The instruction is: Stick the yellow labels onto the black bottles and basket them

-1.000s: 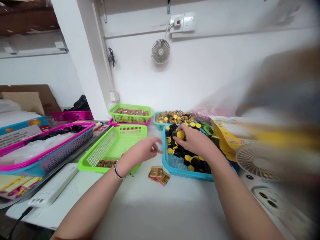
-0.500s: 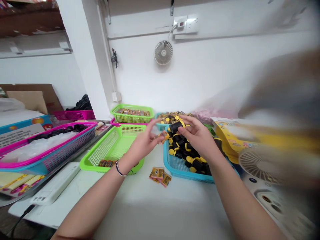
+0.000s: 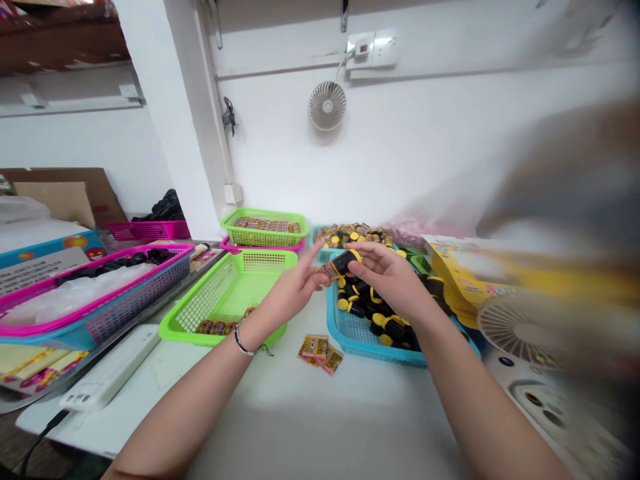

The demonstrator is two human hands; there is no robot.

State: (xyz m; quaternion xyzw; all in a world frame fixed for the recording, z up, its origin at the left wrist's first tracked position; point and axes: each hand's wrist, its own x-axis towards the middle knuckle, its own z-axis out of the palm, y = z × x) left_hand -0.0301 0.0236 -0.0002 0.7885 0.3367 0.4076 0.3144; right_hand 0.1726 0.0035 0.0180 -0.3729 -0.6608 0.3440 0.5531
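Observation:
In front of me my right hand [image 3: 395, 277] pinches a small black bottle with a yellow cap [image 3: 345, 261], tilted with its cap toward that hand. My left hand [image 3: 289, 292] is closed on a printed orange sleeve [image 3: 326, 271], which meets the black end of the bottle. How far the bottle sits inside the sleeve I cannot tell. Below the right hand is a blue basket [image 3: 345, 339] of loose black bottles with yellow caps [image 3: 395, 327]. Several flat printed sleeves [image 3: 320, 351] lie on the table between the baskets. Left of them, a green basket [image 3: 175, 331] holds a few printed pieces [image 3: 215, 327].
Behind stand a second green basket [image 3: 263, 238] of printed pieces and another blue basket with capped bottles [image 3: 354, 237]. At left are a pink-and-blue basket [image 3: 135, 293] and a white power strip [image 3: 113, 367]. A fan [image 3: 520, 330] and yellow boxes [image 3: 460, 287] stand at right.
The bottle has moved left and down to meet the sleeve; before, the two were slightly apart. My right hand has shifted slightly left, and the left hand now grips the sleeve around the bottle's end.

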